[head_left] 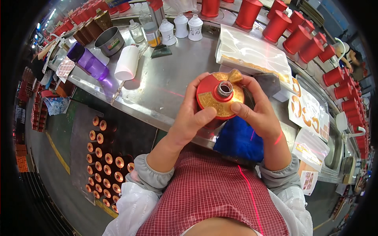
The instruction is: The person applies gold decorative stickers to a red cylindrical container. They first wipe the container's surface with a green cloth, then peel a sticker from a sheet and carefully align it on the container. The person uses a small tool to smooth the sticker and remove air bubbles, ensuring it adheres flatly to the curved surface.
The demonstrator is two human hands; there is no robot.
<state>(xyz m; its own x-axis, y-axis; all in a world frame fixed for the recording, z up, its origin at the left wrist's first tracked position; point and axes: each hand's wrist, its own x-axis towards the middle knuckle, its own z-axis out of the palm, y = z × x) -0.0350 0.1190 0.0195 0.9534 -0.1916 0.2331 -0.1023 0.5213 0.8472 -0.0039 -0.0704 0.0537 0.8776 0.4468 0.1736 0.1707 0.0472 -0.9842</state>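
Head view: both hands hold a red bottle (219, 98) upright over the near edge of the steel table (165, 90).

Left hand (191, 114) wraps the bottle's left side with its thumb across the gold label; right hand (258, 110) closes on the right side, fingertips near a gold bow at the shoulder. The bottle's long axis runs roughly toward the camera, its open silver neck pointing up at the person. Judging from this, the gold trim could crease or shift under thumb pressure, and a loosened grip would drop the bottle onto the blue cloth (238, 141) or the floor beyond the edge.
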